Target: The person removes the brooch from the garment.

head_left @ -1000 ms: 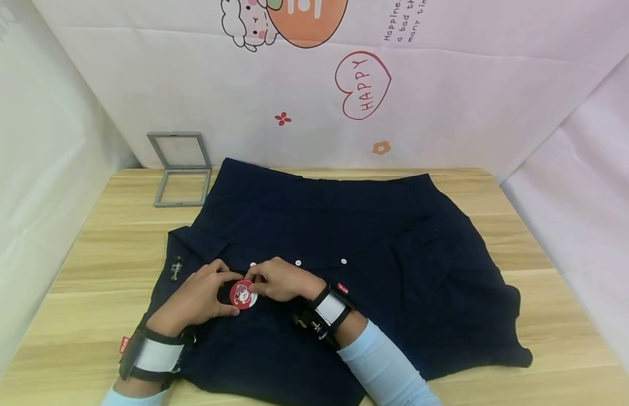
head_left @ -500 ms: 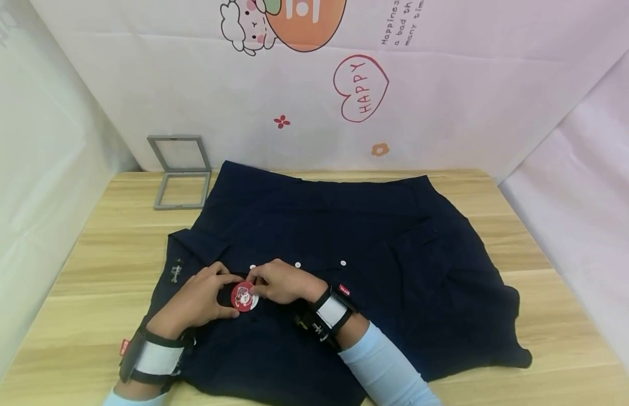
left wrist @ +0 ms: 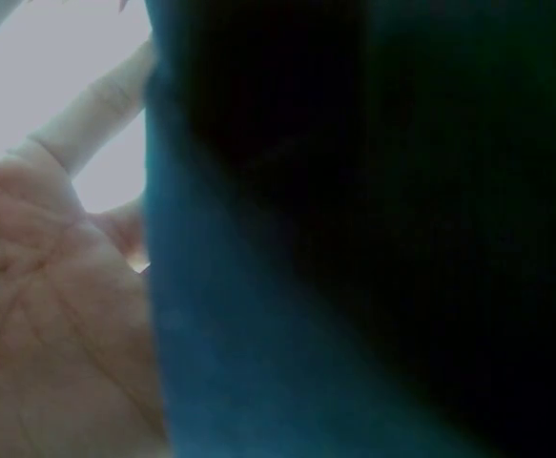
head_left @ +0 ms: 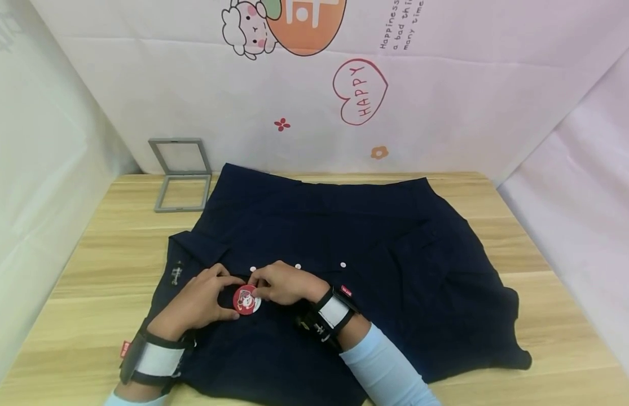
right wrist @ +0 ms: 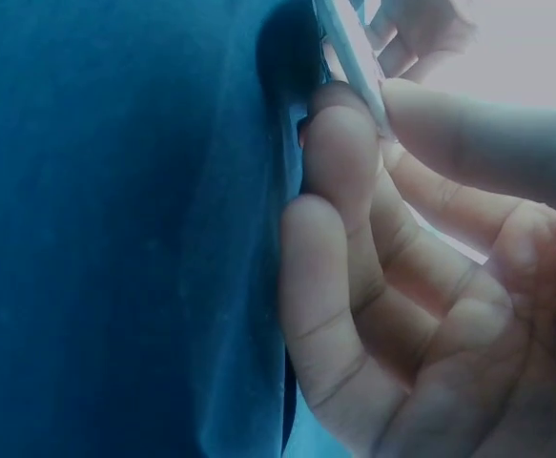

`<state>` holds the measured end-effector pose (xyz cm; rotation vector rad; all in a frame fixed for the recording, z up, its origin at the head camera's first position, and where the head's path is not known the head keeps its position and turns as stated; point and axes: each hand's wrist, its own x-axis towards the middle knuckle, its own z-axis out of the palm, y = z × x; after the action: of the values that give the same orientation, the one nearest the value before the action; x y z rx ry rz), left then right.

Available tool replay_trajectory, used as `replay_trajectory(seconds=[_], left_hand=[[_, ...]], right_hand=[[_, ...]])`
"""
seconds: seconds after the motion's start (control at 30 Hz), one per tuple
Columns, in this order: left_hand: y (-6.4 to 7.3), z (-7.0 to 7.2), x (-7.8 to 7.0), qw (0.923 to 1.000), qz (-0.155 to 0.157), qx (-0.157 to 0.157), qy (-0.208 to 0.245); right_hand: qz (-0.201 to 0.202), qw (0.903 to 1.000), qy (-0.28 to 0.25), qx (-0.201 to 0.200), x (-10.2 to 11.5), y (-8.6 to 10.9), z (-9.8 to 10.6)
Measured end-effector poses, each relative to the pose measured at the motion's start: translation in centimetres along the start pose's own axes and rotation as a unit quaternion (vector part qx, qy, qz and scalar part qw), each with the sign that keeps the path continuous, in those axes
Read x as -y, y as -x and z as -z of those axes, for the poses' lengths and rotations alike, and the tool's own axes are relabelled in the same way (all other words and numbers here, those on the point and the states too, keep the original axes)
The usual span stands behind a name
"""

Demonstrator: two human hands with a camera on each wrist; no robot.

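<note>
A dark navy button-up shirt point(head_left: 355, 237) lies spread over the table. On its front is a round red badge point(head_left: 245, 301) with a white cartoon figure. My right hand point(head_left: 286, 285) pinches the badge's right edge between thumb and fingers; in the right wrist view the badge point(right wrist: 354, 59) stands edge-on to the cloth. My left hand point(head_left: 202, 298) rests on the shirt to the left, thumb and forefinger spread above and below the badge's near side. Dark cloth hides much of the left hand point(left wrist: 58, 305) in the left wrist view. The badge's back is hidden.
A grey hinged frame point(head_left: 183, 211) stands opened at the table's back left. Several white buttons, one a button point(head_left: 343, 264), run along the shirt. A small light emblem point(head_left: 176, 274) marks its left part. Wood table point(head_left: 91, 270) shows at both sides, with a printed white cloth point(head_left: 446, 113) behind.
The badge has shifted very slightly right with my right fingers. Both hands keep nearly the same hold and place. The whole head view has dropped a little.
</note>
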<state>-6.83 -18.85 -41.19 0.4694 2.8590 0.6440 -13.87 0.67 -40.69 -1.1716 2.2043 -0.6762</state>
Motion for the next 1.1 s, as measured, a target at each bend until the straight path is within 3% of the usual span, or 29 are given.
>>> replay_trajectory(seconds=[0.6, 0.87, 1.1], left_hand=[[0.0, -0.1, -0.1, 1.0000, 0.005, -0.004, 0.000], [-0.3, -0.6, -0.7, 0.9999, 0.009, 0.003, -0.003], [-0.1, -0.3, -0.5, 0.9999, 0.001, -0.006, -0.010]], right_hand=[[0.012, 0.9996, -0.018, 0.019, -0.4, 0.8, 0.6], [0.016, 0.9990, -0.038, -0.016, -1.9, 3.6, 2.1], [0.004, 0.9984, -0.049, -0.029, -2.8, 6.8, 4.6]])
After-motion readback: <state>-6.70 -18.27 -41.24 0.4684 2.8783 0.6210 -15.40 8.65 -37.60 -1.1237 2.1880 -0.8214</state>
